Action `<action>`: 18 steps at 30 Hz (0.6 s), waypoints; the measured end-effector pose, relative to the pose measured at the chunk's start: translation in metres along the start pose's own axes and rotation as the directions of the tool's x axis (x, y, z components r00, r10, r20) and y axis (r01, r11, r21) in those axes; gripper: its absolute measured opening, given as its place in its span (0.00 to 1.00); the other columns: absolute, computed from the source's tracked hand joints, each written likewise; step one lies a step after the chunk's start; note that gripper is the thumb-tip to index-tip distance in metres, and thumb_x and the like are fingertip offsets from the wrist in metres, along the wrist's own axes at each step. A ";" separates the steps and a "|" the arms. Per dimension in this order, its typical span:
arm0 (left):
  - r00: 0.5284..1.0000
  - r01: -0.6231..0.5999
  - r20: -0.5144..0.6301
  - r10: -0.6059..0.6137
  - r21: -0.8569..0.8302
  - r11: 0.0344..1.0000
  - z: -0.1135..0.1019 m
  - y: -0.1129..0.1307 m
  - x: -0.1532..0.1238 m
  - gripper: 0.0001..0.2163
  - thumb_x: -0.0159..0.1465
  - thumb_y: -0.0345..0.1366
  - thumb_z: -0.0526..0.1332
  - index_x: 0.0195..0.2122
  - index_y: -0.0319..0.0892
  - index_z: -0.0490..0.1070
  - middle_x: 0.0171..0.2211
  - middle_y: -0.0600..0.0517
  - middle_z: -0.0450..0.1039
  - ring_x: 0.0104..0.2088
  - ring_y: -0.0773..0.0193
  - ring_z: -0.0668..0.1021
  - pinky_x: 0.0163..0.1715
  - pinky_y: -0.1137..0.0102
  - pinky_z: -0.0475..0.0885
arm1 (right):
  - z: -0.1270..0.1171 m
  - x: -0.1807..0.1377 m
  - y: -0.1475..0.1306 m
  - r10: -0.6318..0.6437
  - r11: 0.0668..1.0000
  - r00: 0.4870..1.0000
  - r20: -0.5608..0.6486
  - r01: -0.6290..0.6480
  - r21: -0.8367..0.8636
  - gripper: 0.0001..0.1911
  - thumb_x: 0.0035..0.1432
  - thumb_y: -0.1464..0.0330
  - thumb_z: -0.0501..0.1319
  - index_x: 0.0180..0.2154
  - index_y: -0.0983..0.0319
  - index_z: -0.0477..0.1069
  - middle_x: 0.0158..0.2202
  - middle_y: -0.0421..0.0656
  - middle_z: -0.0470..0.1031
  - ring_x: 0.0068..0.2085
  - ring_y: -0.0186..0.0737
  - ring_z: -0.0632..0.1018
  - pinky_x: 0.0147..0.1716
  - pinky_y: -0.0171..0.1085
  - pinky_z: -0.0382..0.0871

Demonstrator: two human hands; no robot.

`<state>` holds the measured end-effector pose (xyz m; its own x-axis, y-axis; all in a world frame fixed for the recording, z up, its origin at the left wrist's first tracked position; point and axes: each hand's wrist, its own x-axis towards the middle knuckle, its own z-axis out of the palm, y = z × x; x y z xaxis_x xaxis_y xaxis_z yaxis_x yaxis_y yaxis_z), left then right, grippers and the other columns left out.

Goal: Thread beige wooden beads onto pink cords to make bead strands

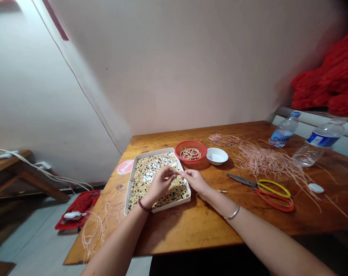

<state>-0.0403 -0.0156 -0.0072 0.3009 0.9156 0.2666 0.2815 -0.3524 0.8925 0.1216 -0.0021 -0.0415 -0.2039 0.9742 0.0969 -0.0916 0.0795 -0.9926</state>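
My left hand (160, 184) hovers over a white tray (130, 183) full of small beige beads, its fingertips pinched together. My right hand (194, 181) meets it at the tray's right edge, fingers also pinched. What they pinch is too small to make out. A thin cord with a few beads threaded on it (221, 191) lies on the table just right of my right hand. A dark red bead bracelet circles my left wrist, a metal bangle my right.
Behind the tray stand a red basket (190, 153) of bead bracelets and a white bowl (216, 155). Scissors (266, 188) with yellow and red handles lie right, beside a heap of pink cords (266, 161). Two water bottles (284, 129) lie far right.
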 end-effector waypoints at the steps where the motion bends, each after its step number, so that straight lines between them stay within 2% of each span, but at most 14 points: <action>1: 1.000 0.000 -0.001 0.000 -0.025 1.000 0.000 0.000 0.000 0.06 0.61 0.36 0.61 0.35 0.39 0.67 0.37 0.47 0.74 0.40 0.63 0.78 0.41 0.68 0.74 | 0.000 0.001 0.002 -0.035 0.999 0.999 0.007 0.035 -0.029 0.22 0.46 0.51 0.62 0.20 0.63 0.65 0.17 0.34 0.56 0.22 0.29 0.57 0.22 0.32 0.50; 7: 0.999 0.047 0.010 -0.046 -0.091 0.995 0.002 -0.002 0.000 0.08 0.61 0.36 0.61 0.35 0.40 0.62 0.37 0.49 0.72 0.40 0.63 0.78 0.41 0.68 0.74 | -0.001 0.002 0.008 -0.115 0.984 0.993 -0.039 0.109 -0.144 0.22 0.48 0.52 0.62 0.19 0.63 0.63 0.18 0.35 0.56 0.22 0.29 0.57 0.22 0.32 0.50; 11: 0.999 0.045 0.020 -0.043 -0.096 0.994 0.002 -0.002 -0.001 0.09 0.60 0.37 0.62 0.35 0.40 0.61 0.38 0.48 0.72 0.40 0.63 0.78 0.41 0.68 0.73 | -0.002 0.001 0.007 -0.143 0.974 0.986 -0.082 0.125 -0.191 0.22 0.49 0.52 0.61 0.19 0.63 0.63 0.18 0.36 0.56 0.22 0.30 0.57 0.22 0.31 0.50; 18: 0.998 0.059 0.036 -0.056 -0.073 0.996 0.001 -0.003 0.000 0.08 0.61 0.37 0.61 0.33 0.41 0.61 0.35 0.49 0.72 0.39 0.63 0.78 0.41 0.68 0.74 | -0.001 0.001 0.013 -0.169 0.951 0.982 -0.087 0.139 -0.275 0.22 0.50 0.52 0.60 0.19 0.63 0.64 0.18 0.37 0.58 0.22 0.30 0.57 0.21 0.31 0.50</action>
<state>-0.0402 -0.0148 -0.0101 0.3170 0.9265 0.2027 0.2317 -0.2829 0.9307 0.1213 0.0004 -0.0544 -0.1001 0.9614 0.2565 0.1528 0.2696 -0.9508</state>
